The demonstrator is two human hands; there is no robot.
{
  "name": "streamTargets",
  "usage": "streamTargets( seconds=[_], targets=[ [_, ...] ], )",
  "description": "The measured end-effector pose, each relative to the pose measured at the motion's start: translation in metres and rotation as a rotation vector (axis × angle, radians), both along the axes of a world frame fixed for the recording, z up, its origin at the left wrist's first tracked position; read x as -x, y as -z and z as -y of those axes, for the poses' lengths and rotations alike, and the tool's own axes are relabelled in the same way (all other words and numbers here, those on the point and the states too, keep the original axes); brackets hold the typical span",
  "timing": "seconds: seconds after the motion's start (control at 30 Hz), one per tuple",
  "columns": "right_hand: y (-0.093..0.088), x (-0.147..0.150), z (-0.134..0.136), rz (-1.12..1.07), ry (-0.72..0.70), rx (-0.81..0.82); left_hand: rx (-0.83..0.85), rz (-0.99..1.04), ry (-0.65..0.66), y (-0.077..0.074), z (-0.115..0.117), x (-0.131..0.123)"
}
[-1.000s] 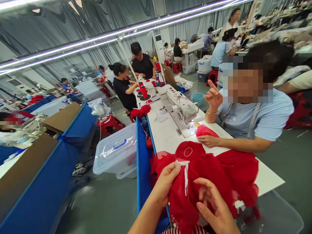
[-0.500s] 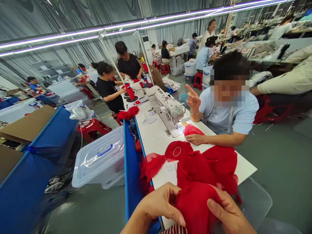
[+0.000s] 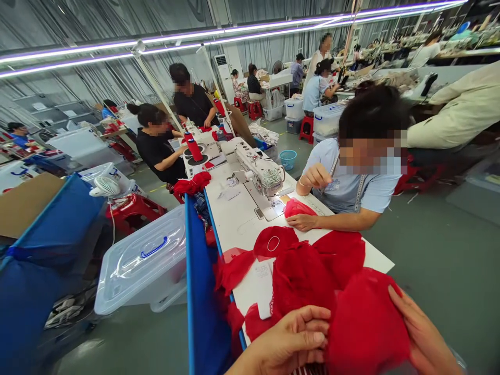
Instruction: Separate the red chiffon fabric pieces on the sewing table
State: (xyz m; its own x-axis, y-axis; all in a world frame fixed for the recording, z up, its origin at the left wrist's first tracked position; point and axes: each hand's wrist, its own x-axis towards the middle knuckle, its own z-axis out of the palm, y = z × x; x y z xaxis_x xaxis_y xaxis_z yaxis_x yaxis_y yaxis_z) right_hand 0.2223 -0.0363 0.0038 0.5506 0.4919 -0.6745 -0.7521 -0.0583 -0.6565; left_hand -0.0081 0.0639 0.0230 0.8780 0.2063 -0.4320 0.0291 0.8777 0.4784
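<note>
A rounded, cup-shaped red fabric piece [image 3: 367, 320] is raised at the lower right, above the near end of the white sewing table [image 3: 230, 224]. My right hand [image 3: 424, 328] grips its right edge, with the thumb hidden from view. At its left edge is my left hand [image 3: 292, 336], fingers loosely bent and a little apart, the tips close to or touching the cloth. Beyond the hands lies a heap of red fabric [image 3: 300, 276]. A white paper slip [image 3: 264, 289] with writing sits beside the heap. A red piece with a white ring mark [image 3: 273, 243] lies further back.
A sewing machine [image 3: 260, 169] stands mid-table. Across the table, a co-worker [image 3: 339, 192] rests one hand on pink-red fabric [image 3: 299, 208]. A blue cloth trough [image 3: 201, 291] runs along the table's left side, beside a lidded clear plastic box [image 3: 144, 260].
The red fabric piece has moved right and turned, showing a broad rounded face. My left hand's grip has loosened at its edge. The co-worker's raised, pointing hand has come down.
</note>
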Motion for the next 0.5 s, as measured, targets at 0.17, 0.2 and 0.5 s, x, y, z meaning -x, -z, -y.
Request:
streamTargets(
  seconds=[0.17, 0.2, 0.5],
  targets=[
    [0.004, -0.027, -0.026, 0.078, -0.005, -0.055, -0.315, -0.074, 0.007, 0.011, 0.002, 0.004],
    [0.004, -0.031, -0.032, 0.074, -0.017, -0.054, -0.384, -0.087, 0.026, 0.010, 0.001, 0.007],
    [0.008, -0.052, -0.048, 0.051, -0.105, -0.026, -0.610, -0.217, -0.160, -0.020, -0.015, 0.036]
  ],
)
